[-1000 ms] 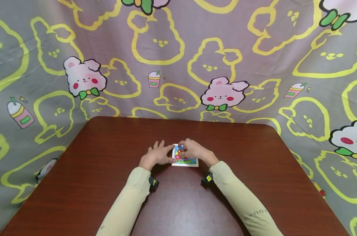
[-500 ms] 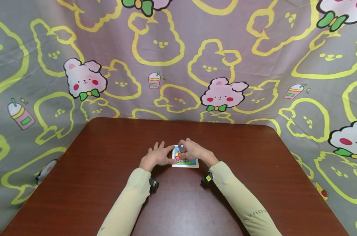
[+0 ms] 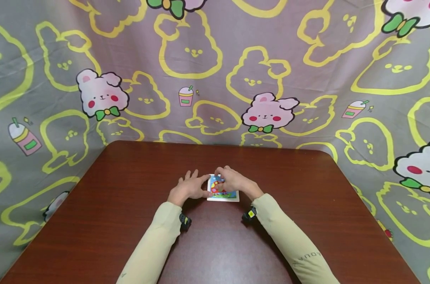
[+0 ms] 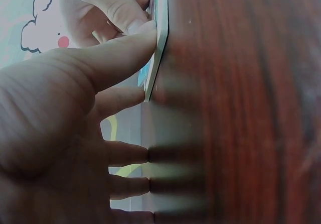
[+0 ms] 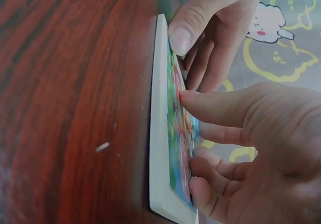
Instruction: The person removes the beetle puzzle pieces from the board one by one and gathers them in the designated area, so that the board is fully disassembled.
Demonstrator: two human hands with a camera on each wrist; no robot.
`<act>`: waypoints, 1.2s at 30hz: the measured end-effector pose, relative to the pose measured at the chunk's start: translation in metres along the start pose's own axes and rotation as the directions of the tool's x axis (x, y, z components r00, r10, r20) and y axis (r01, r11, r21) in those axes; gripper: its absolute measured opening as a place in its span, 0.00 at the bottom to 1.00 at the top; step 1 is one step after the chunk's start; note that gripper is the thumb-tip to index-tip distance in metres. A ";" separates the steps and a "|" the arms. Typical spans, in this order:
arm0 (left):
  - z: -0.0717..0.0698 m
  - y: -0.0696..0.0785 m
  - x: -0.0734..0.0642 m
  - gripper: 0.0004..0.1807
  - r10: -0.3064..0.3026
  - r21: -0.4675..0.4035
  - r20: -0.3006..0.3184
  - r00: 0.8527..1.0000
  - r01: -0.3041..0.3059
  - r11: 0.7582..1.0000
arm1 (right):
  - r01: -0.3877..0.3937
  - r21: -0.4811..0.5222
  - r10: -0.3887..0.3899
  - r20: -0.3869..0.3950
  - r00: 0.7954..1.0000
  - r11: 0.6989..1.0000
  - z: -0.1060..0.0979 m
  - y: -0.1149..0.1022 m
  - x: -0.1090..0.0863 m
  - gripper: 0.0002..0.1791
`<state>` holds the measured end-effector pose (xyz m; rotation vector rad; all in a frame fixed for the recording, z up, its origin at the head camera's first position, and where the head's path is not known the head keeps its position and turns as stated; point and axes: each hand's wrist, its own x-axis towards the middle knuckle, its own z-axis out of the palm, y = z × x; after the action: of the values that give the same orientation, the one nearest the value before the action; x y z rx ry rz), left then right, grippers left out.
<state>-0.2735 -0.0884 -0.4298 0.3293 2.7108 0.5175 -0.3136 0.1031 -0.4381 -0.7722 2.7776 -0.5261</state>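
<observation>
Picture board (image 3: 226, 195) lay flat on the table (image 3: 289, 177), between the two hands, with its white border (image 3: 222, 199) exposed along the near side. We saw a bright red, blue and green picture inside that border, partly covered by the right hand (image 3: 236, 181). The right thumb touched the picture face and the other fingers bent toward it; we could not tell whether they pinched anything. The left hand (image 3: 190, 187) was spread: its thumb rested on the board's left margin, its forefinger reached the far left corner, and the other fingertips stood on the table.

We judged the work to be under way, since both hands were in contact with the board and neither had let go. We saw no part lifted clear of the picture. How much was complete, and how much remained beneath the right hand, we could not determine.

Farther out, we noted a small white scrap (image 5: 102, 147) on the table, a black device (image 3: 184, 222) at the left wrist, pale sleeves (image 3: 154, 244), and a rabbit-print cloth (image 3: 207, 43) behind the table.
</observation>
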 end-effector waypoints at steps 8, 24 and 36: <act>0.000 0.000 0.000 0.41 -0.005 -0.008 0.001 1.000 0.005 1.000 | 0.008 0.038 -0.008 -0.008 1.000 0.999 -0.001 -0.001 -0.001 0.23; -0.001 0.001 0.003 0.41 -0.010 0.006 0.003 1.000 0.010 1.000 | 0.001 0.036 0.001 -0.061 0.998 0.999 -0.001 -0.003 0.001 0.20; 0.000 0.002 0.004 0.41 -0.003 -0.009 0.010 1.000 0.003 1.000 | 0.024 0.042 -0.019 -0.121 0.992 0.999 0.003 -0.004 0.001 0.14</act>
<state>-0.2771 -0.0856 -0.4304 0.3242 2.6984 0.5256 -0.3114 0.0989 -0.4392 -0.7865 2.8604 -0.6552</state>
